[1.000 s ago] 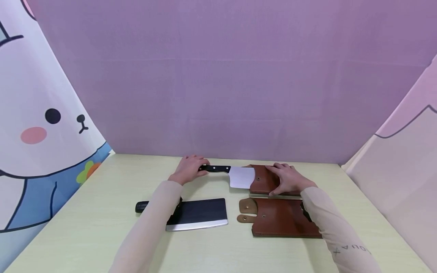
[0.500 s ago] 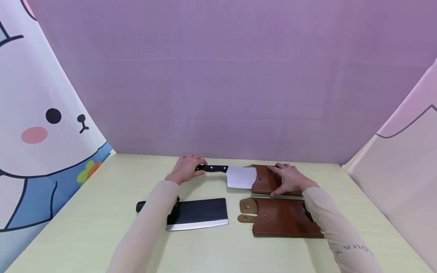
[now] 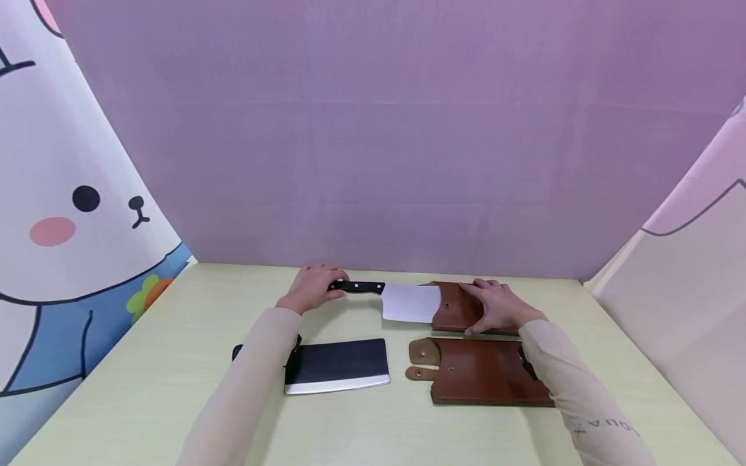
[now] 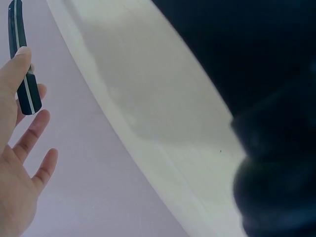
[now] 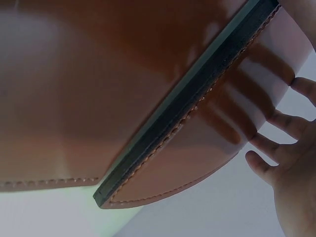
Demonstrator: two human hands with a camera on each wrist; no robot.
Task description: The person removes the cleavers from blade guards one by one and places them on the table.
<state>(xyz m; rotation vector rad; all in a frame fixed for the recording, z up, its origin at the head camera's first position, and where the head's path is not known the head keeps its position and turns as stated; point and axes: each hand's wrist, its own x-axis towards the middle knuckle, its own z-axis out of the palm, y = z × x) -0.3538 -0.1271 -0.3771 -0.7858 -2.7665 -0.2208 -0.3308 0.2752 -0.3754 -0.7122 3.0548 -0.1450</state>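
My left hand (image 3: pixel 315 286) pinches the butt of a cleaver's black riveted handle (image 3: pixel 358 287) between thumb and fingers; in the left wrist view the thumb lies along the handle (image 4: pixel 15 34) and the lower fingers are spread. The cleaver's silver blade (image 3: pixel 410 304) points right, its end hidden inside a brown leather sheath (image 3: pixel 450 307). My right hand (image 3: pixel 500 308) holds this sheath across its width, thumb on the near edge and fingers toward the far edge. The right wrist view has the fingertips at the far edge of the sheath (image 5: pixel 217 143).
A second cleaver (image 3: pixel 338 362), dark with a bright edge, lies nearer on the pale table (image 3: pixel 361 433), its handle partly under the left sleeve. A second brown sheath (image 3: pixel 484 372), strap and flap spread leftward, lies below the right forearm. A purple backdrop (image 3: pixel 373 142) stands behind.
The left hand and cleaver have slid left, and more of the blade shows outside the sheath. The right hand and its sheath have shifted slightly right. The nearer cleaver and sheath stay put.
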